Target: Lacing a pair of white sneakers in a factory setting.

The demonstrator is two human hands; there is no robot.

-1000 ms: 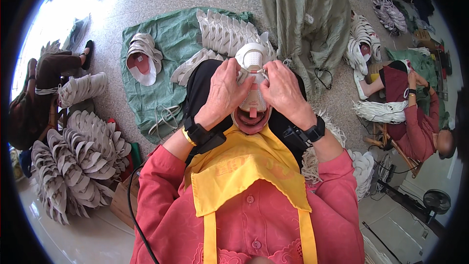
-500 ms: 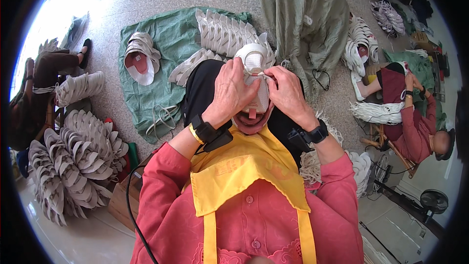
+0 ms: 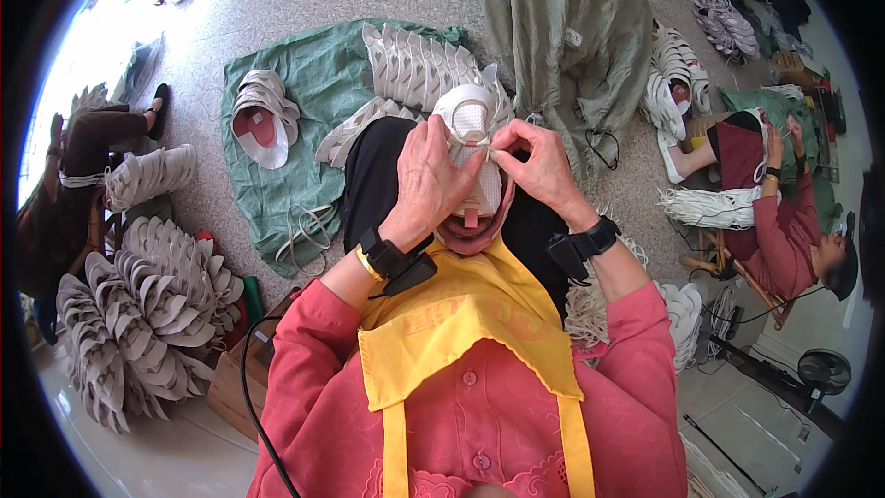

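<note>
Pinching: with my right hand (image 3: 544, 166), thumb and forefinger are closed together on a pale lace (image 3: 481, 147) at the right edge of the shoe's opening.
Steadying: my left hand (image 3: 422, 175) curls around the shoe's left side, thumb laid across toward the tongue; whether it has hold of the lace too, I cannot tell.
Shoe: the white shoe upper (image 3: 487, 180) lies between my hands over my lap, toe pointing away from me, reddish lining showing at the near end.
Lap: black trousers (image 3: 369, 189) lie under it, and my yellow apron (image 3: 470, 350) hangs nearest me.
Green sheet: spread on the floor ahead, the sheet (image 3: 339, 51) bears a row of nested uppers (image 3: 424, 57) and, farther left, a smaller stack (image 3: 267, 120).
Left floor: a big heap of grey-white pieces (image 3: 143, 314).
Right side: a seated co-worker (image 3: 788, 240) beside a bundle of white laces (image 3: 710, 207).
</note>
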